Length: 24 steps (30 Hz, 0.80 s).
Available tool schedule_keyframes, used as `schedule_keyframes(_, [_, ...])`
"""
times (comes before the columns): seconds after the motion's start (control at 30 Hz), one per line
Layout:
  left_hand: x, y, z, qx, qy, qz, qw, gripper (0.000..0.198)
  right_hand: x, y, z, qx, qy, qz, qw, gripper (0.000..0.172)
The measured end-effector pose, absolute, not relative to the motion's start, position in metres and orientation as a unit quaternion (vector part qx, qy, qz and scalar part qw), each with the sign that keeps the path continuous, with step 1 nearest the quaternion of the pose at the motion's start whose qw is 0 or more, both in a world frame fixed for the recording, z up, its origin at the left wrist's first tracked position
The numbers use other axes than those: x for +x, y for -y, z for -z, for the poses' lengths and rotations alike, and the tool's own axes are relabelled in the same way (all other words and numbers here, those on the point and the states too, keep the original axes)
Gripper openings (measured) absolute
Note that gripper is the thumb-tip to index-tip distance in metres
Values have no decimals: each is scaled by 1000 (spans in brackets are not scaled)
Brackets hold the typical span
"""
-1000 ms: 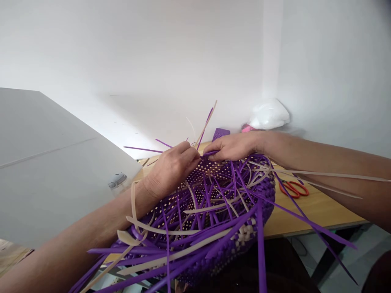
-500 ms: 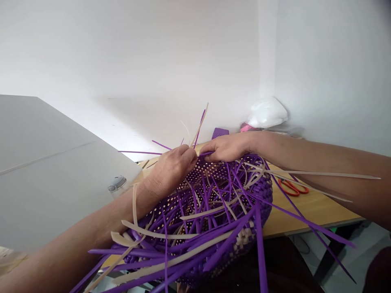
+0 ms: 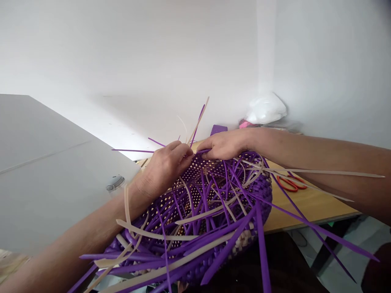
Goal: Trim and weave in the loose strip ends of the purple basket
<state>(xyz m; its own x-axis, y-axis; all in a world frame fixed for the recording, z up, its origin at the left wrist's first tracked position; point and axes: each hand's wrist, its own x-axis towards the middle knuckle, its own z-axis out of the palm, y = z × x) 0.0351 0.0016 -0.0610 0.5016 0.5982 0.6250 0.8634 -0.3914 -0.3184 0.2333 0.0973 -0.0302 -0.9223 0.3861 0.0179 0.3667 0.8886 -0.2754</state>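
A purple and beige woven basket [image 3: 265, 191] sits before me, with many loose purple and beige strips sticking out around its rim and across its inside. At the far rim, my left hand [image 3: 171, 160] is closed in a pinch on a strip at the edge; its fingertips are partly hidden. Just to the right, my right hand [image 3: 221, 145] grips the same rim, thumb on the inner side and fingers out of sight behind it. A short purple strip lies between the two hands. Behind my left hand, thin beige and purple strips [image 3: 200, 118] stand up.
Orange-handled scissors [image 3: 288, 183] lie on the wooden table [image 3: 314, 205] under my right forearm. Further back are a small purple woven piece [image 3: 218, 130] and a white plastic bag [image 3: 265, 109] against the wall. A clear container with a grey lid [image 3: 115, 183] stands at left.
My left hand has shifted slightly left and up along the far rim, still pinching. My right hand keeps its hold, and the basket has tilted a little.
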Motion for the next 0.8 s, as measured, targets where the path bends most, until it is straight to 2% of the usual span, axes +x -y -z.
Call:
schedule_keyframes(0.13, [32, -2, 63, -807, 449, 216, 319, 10, 232, -100, 31, -190, 970, -144, 43, 40])
schedule_keyframes(0.47, [32, -1, 59, -816, 452, 225, 280, 8, 231, -100, 32, -183, 976, -118, 22, 37])
schedule_keyframes(0.8, [31, -4, 61, -813, 449, 222, 298, 10, 230, -104, 33, -189, 967, -160, 64, 37])
